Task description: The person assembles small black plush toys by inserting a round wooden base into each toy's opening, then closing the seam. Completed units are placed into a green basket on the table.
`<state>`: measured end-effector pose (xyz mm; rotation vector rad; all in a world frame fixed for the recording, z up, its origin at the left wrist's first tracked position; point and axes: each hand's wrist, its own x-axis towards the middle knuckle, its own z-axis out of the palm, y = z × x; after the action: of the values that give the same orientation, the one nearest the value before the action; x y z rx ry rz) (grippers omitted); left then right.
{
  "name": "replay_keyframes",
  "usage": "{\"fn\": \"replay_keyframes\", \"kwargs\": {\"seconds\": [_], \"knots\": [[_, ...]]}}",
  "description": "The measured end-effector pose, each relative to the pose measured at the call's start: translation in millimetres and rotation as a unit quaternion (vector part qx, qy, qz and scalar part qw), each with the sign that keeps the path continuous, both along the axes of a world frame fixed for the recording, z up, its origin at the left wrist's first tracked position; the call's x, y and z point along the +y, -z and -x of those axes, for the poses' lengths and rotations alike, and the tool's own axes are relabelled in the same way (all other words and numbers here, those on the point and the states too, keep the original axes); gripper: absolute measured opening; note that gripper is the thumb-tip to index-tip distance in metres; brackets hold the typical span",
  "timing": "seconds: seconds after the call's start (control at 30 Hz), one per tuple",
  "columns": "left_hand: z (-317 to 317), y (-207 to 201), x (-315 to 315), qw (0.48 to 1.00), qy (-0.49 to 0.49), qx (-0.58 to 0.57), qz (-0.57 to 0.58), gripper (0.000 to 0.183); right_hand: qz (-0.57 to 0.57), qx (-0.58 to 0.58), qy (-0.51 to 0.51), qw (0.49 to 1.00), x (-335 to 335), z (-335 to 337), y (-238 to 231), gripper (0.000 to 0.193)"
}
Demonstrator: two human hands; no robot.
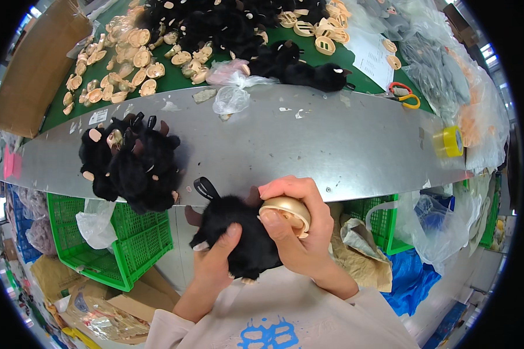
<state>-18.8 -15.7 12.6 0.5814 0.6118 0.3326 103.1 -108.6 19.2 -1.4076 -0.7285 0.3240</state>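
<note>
A small black plush toy (244, 232) with brown ear-like flaps and a black hanging loop is held in front of my body, over the near edge of the metal table. My left hand (215, 253) grips its left side, thumb pressed into the fur. Closed round a beige plastic shell piece (288, 212), my right hand (300, 232) holds it against the toy's right side. The shell is round, with a hollow inner face turned toward me. Part of the plush is hidden behind my fingers.
Several black plush toys (134, 163) are heaped at left on the metal table (262, 134). Beige plastic parts (140, 58) and more plush lie at the back. Red-and-yellow scissors (410, 100) and yellow tape (451, 141) are at right. Green crates (122, 250) stand below.
</note>
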Motion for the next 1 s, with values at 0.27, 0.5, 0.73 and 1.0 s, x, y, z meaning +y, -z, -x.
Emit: {"fn": "replay_keyframes", "kwargs": {"seconds": [0.27,0.5,0.73,1.0], "knots": [[-6.5,-10.9,-1.3,0.997,0.062,0.02,-0.03,0.068,0.038,-0.083,0.05,0.995,8.7,-0.7,7.3,0.023],[-6.5,-5.6,-2.4,0.998,0.053,-0.015,-0.029,0.071,0.023,-0.106,0.059,0.992,11.7,-3.1,9.2,0.023],[0.5,-1.1,0.5,0.998,0.05,-0.036,0.008,0.068,-0.009,-0.124,0.058,0.991,14.7,-3.0,20.0,0.025],[11.4,14.3,2.2,0.999,0.034,0.005,-0.041,0.059,-0.036,-0.12,0.058,0.99,18.9,2.1,37.9,0.028]]}}
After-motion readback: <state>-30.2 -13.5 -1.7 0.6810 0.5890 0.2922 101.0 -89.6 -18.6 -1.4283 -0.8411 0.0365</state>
